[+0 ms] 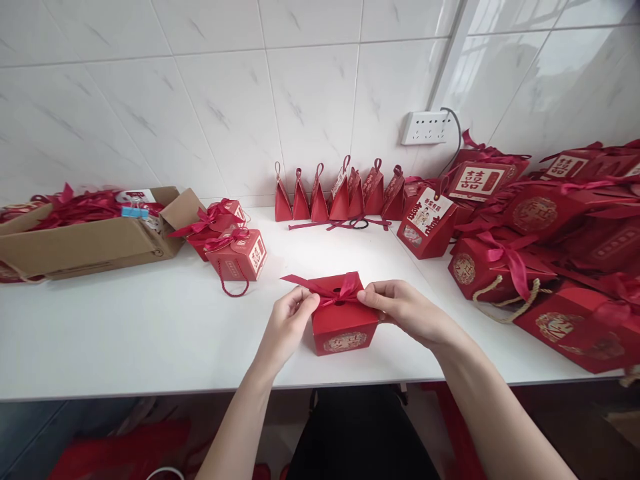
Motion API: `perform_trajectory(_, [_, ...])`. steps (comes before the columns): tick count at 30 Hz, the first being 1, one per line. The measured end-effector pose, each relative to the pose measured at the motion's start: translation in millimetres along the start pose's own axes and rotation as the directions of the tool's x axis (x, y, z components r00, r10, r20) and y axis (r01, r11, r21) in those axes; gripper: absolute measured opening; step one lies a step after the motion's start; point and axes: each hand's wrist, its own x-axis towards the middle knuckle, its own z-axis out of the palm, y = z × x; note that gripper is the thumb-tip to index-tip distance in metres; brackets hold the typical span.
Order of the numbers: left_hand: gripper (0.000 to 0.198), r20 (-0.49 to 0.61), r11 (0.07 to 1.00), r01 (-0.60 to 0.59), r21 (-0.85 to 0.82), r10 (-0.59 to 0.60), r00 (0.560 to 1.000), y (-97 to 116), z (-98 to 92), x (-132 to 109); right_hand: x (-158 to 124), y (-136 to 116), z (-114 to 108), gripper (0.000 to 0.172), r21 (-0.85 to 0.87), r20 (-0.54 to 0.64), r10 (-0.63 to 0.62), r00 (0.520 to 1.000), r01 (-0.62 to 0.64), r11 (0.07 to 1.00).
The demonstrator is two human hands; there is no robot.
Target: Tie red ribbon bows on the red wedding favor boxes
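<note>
Left hand [289, 319] and right hand [400, 305] both reach forward, palms down, fingers pinching red ribbon [330, 288] atop red box [344, 323] on white surface [150, 333].

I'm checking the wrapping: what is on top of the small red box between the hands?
A red ribbon lies across the top of the red box, pinched by the left hand and right hand. The closed top hides whatever is inside.

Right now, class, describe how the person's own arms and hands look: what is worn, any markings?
The left hand and right hand are bare: no gloves, rings, watch or bracelet show. Both forearms are uncovered down to the picture's edge, without sleeves or markings.
</note>
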Motion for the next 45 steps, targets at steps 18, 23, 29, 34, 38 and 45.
perform_trajectory(18, [0.029, 0.081, 0.980, -0.068, 0.186, 0.054, 0.995, -4.8, -12.4, 0.7, 10.1, 13.0, -25.7, 0.041, 0.120, 0.172, 0.010, 0.985, -0.031, 0.992])
perform_trajectory(23, [0.029, 0.098, 0.985, -0.052, 0.163, 0.036, 0.995, -3.0, -9.3, 0.2, 7.6, 20.9, -25.1, 0.040, 0.139, 0.125, 0.004, 0.992, -0.021, 0.990])
perform_trajectory(29, [0.029, 0.105, 0.995, -0.017, 0.103, 0.006, 0.994, 0.4, -8.6, -0.5, -2.1, 19.0, -20.3, 0.041, 0.059, 0.102, -0.005, 0.995, -0.001, 0.998])
perform_trajectory(34, [0.035, 0.060, 1.000, 0.001, -0.021, 0.000, 0.998, -5.0, -10.3, 2.1, 0.2, 16.0, -24.4, 0.049, -0.073, -0.064, -0.063, 0.996, 0.058, 0.996])
perform_trajectory(38, [0.035, -0.001, 0.992, 0.102, -0.067, -0.103, 0.995, -8.3, -12.2, 10.0, 13.3, 11.2, -26.6, 0.049, -0.140, -0.178, -0.069, 0.982, 0.044, 0.989])
perform_trajectory(45, [0.026, 0.047, 0.978, 0.071, -0.196, -0.063, 0.997, -13.1, -17.2, 31.9, 31.6, 4.6, -21.5, 0.031, -0.009, -0.056, -0.113, 0.992, 0.112, 0.994])
